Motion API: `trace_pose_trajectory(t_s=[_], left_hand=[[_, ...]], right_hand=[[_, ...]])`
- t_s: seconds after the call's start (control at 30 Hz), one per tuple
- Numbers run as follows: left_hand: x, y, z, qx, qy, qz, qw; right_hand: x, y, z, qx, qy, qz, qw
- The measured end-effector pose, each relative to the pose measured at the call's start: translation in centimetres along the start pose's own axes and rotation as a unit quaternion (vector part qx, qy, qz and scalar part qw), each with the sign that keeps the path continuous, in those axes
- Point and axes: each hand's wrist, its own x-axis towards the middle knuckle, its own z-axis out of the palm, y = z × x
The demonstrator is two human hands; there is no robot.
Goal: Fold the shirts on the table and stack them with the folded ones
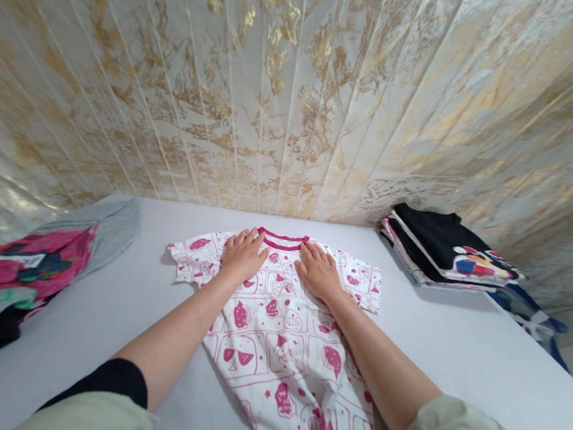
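A white T-shirt with a pink cartoon print and a dark pink neckband lies spread on the white table, its collar away from me. My left hand rests flat on its left shoulder, fingers stretched out beside the neckband. On the other side of the collar, my right hand presses flat on the right shoulder with fingers apart. Both sleeves lie out to the sides. Wrinkles run through the lower body of the shirt, and its bottom edge is out of view.
At the right stands a stack of folded clothes, a black printed one on top. Blue fabric hangs by the table's right edge. Loose clothes in grey, pink and black lie at the left. A gold-patterned curtain borders the white table.
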Motion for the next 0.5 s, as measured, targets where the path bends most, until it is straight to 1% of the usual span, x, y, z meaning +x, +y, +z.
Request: trace_pose_trajectory(t_s=[0.33,0.43,0.5], left_hand=[[0.03,0.02,0.05,-0.008,0.007,-0.003,1.000],[0.13,0.07,-0.31,-0.025,0.039,-0.021,0.999],[0.32,-0.06,-0.73,-0.044,0.066,-0.050,0.996]], right_hand=[[-0.02,-0.06,-0.15,0.006,0.000,0.000,1.000],[-0.01,-0.02,-0.08,0.002,0.001,-0.001,1.000],[-0.01,0.01,-0.05,0.001,0.001,-0.001,1.000]])
